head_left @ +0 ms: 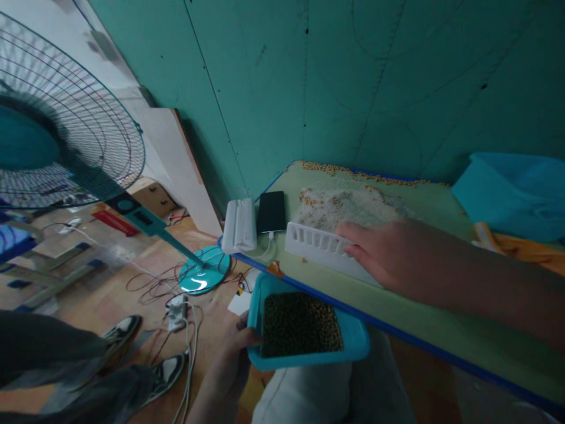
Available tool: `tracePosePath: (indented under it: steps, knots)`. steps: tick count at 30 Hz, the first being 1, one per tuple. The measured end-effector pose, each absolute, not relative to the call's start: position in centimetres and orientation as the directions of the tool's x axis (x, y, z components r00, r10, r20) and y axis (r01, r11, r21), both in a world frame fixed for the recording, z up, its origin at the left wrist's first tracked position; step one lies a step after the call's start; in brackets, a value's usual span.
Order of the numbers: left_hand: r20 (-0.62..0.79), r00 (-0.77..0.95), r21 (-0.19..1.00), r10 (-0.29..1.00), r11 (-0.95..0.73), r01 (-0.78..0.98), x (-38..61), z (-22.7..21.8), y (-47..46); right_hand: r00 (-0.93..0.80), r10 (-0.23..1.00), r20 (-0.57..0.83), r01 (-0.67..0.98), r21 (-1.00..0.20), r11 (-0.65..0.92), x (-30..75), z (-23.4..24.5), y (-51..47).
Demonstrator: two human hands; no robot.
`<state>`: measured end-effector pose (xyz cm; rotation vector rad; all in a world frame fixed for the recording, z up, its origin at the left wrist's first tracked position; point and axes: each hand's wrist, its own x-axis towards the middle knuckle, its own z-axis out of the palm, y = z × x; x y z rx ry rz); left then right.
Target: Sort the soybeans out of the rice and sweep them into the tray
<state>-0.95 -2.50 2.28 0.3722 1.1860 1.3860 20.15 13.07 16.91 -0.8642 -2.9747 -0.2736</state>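
At far left stood a pedestal fan (pixel 66 147), its round base on the floor beside another person's shoes (pixel 128 330) and a power strip (pixel 176 309) with loose cables. My left hand (pixel 236 347) was clenched on the near-left corner of a blue tray (pixel 357 347), thumb over the rim. I held the tray level and just below the front edge of the desk (pixel 441 330), above my lap. Held that way, I judge, its open top sat under the rim and the contents lay flat. It was filled nearly to the brim with small, dark olive beans (pixel 300 324) in an even layer. A white case (pixel 239 225) and a dark phone (pixel 272 212), joined by a short cable, lay side by side at the desk's left corner, apart from the grain. My right hand (pixel 379 256) grasped the right end of a white slotted bar (pixel 318 247), fingers curled over its top edge. The bar stood on its long edge on the desk, just in front of a spread heap of pale grain (pixel 348 203). Yellow kernels (pixel 362 174) lined the back edge by the wall. A blue bag (pixel 512 188) lay at far right.
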Motion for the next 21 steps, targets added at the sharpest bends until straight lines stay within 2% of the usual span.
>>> tracePosePath:
  steps: [5,12,14,18,21]
  knots:
    - [-0.426,-0.232,0.806,0.875,0.25,-0.536,-1.0,2.4,-2.5,-0.874,0.475,0.098,0.485,0.131,0.865,20.4,16.6,11.6]
    - [-0.439,-0.206,0.784,0.874,0.262,-0.562,-0.4,2.6,-2.1,-0.925,0.377,0.045,0.374,-0.069,0.925,21.7,16.7,8.7]
    - [-0.439,-0.191,0.778,0.878,0.265,-0.569,-0.3,2.6,-1.9,-0.931,0.357,0.072,0.353,-0.057,0.934,22.0,16.7,8.1]
    - [-0.457,-0.166,0.767,0.874,0.293,-0.571,-0.1,2.7,-1.6,-0.932,0.298,0.207,0.313,0.043,0.949,22.5,16.8,7.4]
    - [-0.468,-0.178,0.78,0.866,0.309,-0.545,-0.1,2.7,-1.5,-0.911,0.331,0.246,0.346,0.021,0.938,22.9,17.0,7.6]
